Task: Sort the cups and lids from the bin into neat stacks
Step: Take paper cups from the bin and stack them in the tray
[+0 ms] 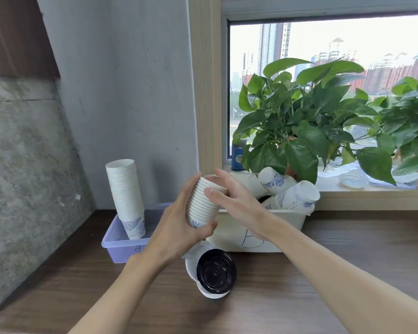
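**Below the hands, lids; between them, cups**

Just beneath the hands, nearest the person, a black lid tops a small pile of white lids on the wooden table. The pile leans and its edges do not line up, so it probably needs squaring.

Above it, the left hand wraps round the lower part of a short stack of cups, thumb in front and fingers behind, and holds it tilted off the table. The right hand closes on the top of the same stack, thumb against the side and fingers over the rim. That grip looks meant to seat the top cup straight in the nest while the other hand steadies the base.

Left of the left hand and further back sits a purple tray. It holds one tall stack of cups, standing rim-up and leaning slightly. I judge this to be where the held cups are headed.

Behind the right hand stands a white bin with a letter drawn on its front. Loose cups lie in it at odd angles, some sticking out over its rim, and something dark shows among them, possibly another lid. So sorting is well under way but not finished.

Beyond the bin, leafy plants stand on the window sill.
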`<state>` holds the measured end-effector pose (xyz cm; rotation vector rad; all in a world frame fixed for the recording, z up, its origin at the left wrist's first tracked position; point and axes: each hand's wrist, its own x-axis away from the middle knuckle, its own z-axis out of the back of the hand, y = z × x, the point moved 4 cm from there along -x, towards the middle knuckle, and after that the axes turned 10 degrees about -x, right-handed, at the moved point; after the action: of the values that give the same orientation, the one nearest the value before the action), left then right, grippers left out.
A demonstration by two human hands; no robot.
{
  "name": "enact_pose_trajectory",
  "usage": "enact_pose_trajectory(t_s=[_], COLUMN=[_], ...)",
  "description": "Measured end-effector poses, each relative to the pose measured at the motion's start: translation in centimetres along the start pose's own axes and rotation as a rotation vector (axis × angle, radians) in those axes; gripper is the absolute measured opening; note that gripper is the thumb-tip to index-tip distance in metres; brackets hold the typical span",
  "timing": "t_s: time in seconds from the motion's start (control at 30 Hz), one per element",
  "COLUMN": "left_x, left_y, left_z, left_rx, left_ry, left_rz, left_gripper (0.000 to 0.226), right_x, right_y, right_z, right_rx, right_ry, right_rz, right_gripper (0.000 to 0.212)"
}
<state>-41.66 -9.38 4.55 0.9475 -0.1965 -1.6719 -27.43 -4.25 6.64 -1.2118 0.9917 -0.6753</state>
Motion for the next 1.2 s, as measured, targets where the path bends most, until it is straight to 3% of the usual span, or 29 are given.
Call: enact_pose_trajectory(t_s=[0.1, 0.3, 0.43, 0.6, 0.87, 1.0, 1.2], left_x=[-0.2, -0.9, -1.5, -2.0, -2.2, -2.2, -2.1], left_y=[-0.7, -2.9, -3.9, -4.6, -5.2, -5.2, -5.0], left_z=[-0.1, 0.3, 0.3, -0.2, -0.2, -0.2, -0.1], left_rx=[0.0, -0.003, -0.013, -0.029, -0.008, -0.009, -0.016], left_ry=[0.008, 0.068, 0.06, 0.054, 0.045, 0.046, 0.039], left_rz=[0.012, 0.059, 0.062, 0.052, 0.04, 0.042, 0.044], left_gripper=[0.095, 0.094, 0.095, 0.095, 0.097, 0.097, 0.097], right_x=[-0.7, -3.7, -6.1, -8.7, -9.8, -10.0, -9.8], right_y=[0.6, 1.8, 3.6, 5.1, 6.4, 6.3, 5.4], right_z=[0.8, 4.7, 5.0, 4.1, 4.0, 4.2, 4.8], right_rx=[-0.005, 0.25, 0.543, 0.658, 0.94, 0.952, 0.895], right_ry=[0.006, 0.24, 0.183, 0.069, 0.047, 0.092, 0.187], right_rz=[-0.023, -0.015, -0.069, -0.114, -0.203, -0.208, -0.121], right_gripper=[0.058, 0.045, 0.05, 0.057, 0.033, 0.012, 0.013])
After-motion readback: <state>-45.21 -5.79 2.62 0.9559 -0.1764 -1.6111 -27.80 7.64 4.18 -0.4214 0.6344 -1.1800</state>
